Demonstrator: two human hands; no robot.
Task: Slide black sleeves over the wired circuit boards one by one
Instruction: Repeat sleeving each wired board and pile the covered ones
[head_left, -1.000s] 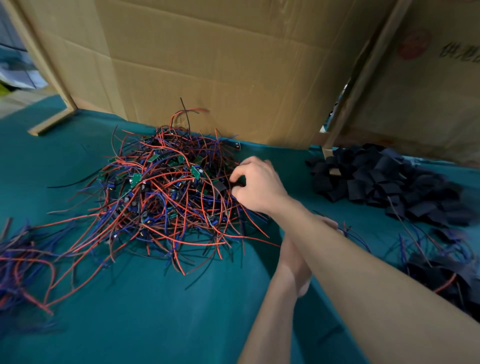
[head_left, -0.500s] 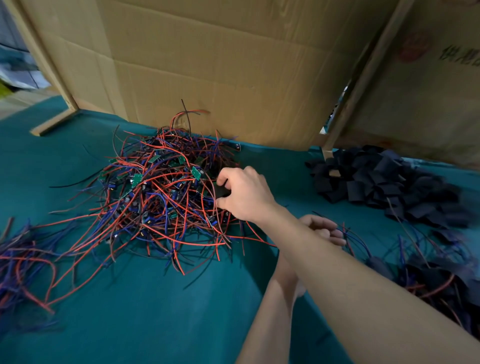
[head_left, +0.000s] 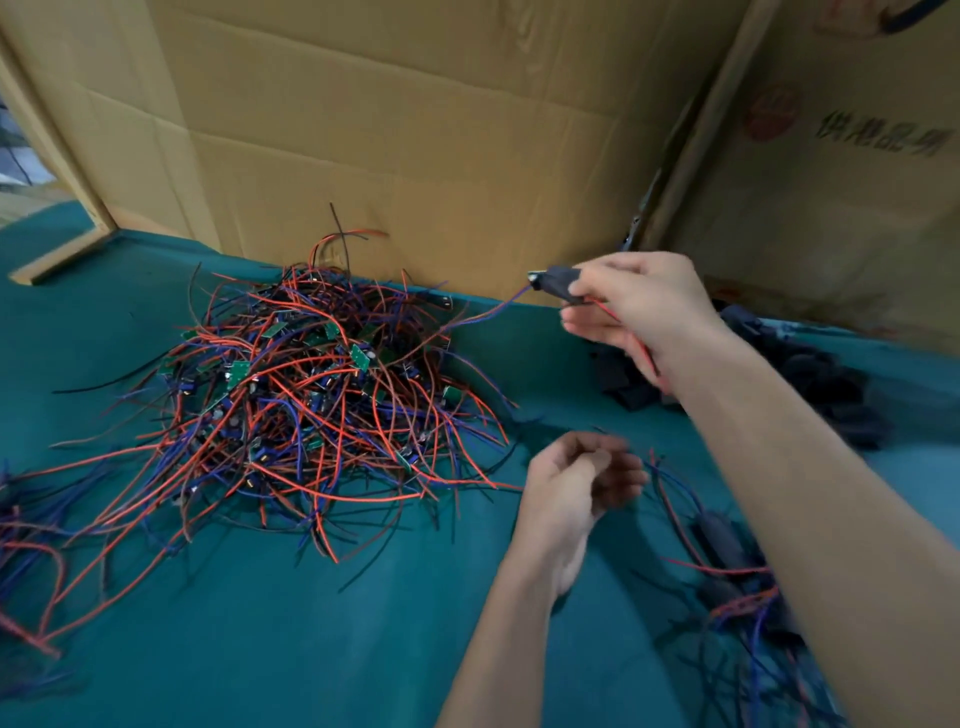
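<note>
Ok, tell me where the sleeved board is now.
In the head view it is upper right of centre: the sleeved board is pinched in the right hand, raised above the table, right of the wire pile.

Left hand (head_left: 576, 483) motion-blurred, lower centre; whether fingers hold anything cannot tell. Right hand (head_left: 641, 312) fingertips smeared; board inside black sleeve (head_left: 558, 283) mostly covered, only pale tip showing at left end. Sleeve pile (head_left: 821, 379) at right blurred, partly behind right forearm. Sleeved bundle (head_left: 737, 587) lower right blurred, cut by forearm and frame bottom. Wire bundle (head_left: 21, 525) cut by left edge. Carton print (head_left: 878, 137) upper right unreadable.
</note>
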